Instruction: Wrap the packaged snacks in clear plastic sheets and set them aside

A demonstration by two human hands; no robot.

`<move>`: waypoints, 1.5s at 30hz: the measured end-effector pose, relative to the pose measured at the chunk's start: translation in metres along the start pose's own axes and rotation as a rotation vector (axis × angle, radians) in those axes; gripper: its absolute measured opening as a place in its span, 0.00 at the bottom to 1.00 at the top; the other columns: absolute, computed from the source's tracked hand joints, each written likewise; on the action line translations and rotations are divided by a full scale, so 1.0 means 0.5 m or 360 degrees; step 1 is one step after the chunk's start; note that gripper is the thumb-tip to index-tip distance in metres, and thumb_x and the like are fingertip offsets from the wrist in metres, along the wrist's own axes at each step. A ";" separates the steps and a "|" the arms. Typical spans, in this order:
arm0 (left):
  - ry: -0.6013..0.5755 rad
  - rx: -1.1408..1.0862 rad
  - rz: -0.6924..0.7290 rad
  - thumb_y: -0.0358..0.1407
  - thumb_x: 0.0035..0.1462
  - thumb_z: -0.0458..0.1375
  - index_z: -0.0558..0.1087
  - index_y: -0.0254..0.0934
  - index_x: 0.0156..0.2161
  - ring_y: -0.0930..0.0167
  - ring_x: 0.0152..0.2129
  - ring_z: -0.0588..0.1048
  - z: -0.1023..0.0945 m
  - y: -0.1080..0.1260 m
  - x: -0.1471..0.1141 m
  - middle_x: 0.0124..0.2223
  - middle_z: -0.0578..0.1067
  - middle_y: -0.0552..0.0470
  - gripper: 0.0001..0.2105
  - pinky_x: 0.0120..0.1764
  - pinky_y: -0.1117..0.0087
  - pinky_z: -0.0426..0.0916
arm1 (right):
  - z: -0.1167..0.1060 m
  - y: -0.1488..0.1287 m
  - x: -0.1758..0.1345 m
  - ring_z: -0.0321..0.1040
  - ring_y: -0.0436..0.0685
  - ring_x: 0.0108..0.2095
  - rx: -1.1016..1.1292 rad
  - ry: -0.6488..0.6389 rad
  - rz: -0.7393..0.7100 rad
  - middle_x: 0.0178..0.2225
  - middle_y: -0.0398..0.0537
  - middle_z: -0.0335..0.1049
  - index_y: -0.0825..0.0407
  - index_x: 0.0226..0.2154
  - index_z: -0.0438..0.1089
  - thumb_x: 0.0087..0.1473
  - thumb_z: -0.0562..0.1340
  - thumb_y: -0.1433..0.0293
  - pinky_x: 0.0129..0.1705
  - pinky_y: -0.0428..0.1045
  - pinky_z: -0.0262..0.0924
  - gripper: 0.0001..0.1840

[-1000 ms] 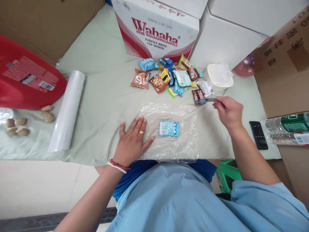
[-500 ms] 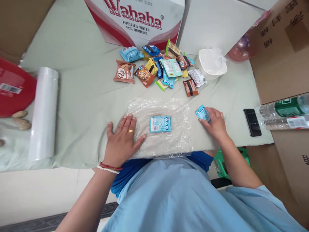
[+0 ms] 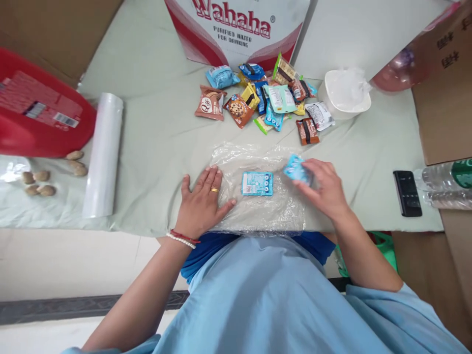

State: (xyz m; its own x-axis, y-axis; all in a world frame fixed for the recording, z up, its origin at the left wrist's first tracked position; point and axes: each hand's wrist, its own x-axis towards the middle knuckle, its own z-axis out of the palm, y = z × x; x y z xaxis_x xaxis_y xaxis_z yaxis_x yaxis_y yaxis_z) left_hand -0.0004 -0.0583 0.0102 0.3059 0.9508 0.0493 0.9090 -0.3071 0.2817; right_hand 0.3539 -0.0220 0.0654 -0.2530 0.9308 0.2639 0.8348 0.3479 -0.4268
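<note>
My left hand (image 3: 202, 204) lies flat, fingers spread, on the left edge of a clear plastic bag (image 3: 273, 214) spread on the cloth. On the bag's middle rests a flat light-blue snack packet (image 3: 257, 183). Between thumb and fingers of my right hand (image 3: 326, 189) is a second light-blue packet (image 3: 296, 168), slightly blurred, over the bag's right part. Beyond the bag sits a heap of wrapped snacks, among them a brown packet (image 3: 210, 102), a cookie packet (image 3: 239, 110) and a pale green packet (image 3: 280, 99).
A roll of clear plastic (image 3: 103, 157) stretches along the left, beside a red container (image 3: 44, 108) and several nuts (image 3: 41, 175). At the back are a Wahaha carton (image 3: 239, 37) and a white tub (image 3: 348, 110). A black phone (image 3: 407, 193) and bottles (image 3: 440, 177) lie at the right.
My right hand has moved left with its blue packet, from the bare cloth to over the bag's right part. My left hand stays flat. The whole view has shifted.
</note>
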 end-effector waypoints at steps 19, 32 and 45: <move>0.0014 -0.0003 0.0017 0.56 0.71 0.45 0.47 0.31 0.76 0.51 0.73 0.54 -0.001 0.001 -0.001 0.76 0.53 0.33 0.39 0.71 0.36 0.35 | 0.119 -0.121 0.055 0.61 0.71 0.62 -0.0050 -0.0578 -0.0395 0.64 0.58 0.68 0.49 0.58 0.73 0.62 0.68 0.62 0.65 0.67 0.54 0.23; 0.0109 -0.0148 -0.0050 0.53 0.71 0.46 0.55 0.34 0.73 0.51 0.74 0.50 -0.013 -0.019 -0.007 0.77 0.51 0.36 0.35 0.71 0.39 0.45 | 0.076 -0.115 0.044 0.56 0.72 0.70 0.0038 -0.0540 -0.0408 0.68 0.56 0.66 0.46 0.58 0.73 0.65 0.65 0.62 0.71 0.78 0.40 0.20; -0.0203 -0.0378 0.0724 0.44 0.69 0.59 0.74 0.43 0.59 0.57 0.71 0.62 -0.046 -0.057 -0.135 0.71 0.67 0.43 0.17 0.73 0.46 0.54 | 0.011 -0.028 -0.214 0.70 0.69 0.61 0.0200 -0.0603 -0.0400 0.61 0.56 0.73 0.40 0.62 0.71 0.66 0.63 0.67 0.62 0.72 0.69 0.23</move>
State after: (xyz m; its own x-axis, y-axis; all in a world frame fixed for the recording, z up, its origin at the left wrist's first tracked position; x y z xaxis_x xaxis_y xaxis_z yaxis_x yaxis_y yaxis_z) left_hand -0.0536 -0.1125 0.0210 0.7001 0.7063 0.1043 0.5915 -0.6556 0.4693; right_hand 0.3665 -0.1261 0.0384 -0.6198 0.7833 0.0483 0.6651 0.5570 -0.4974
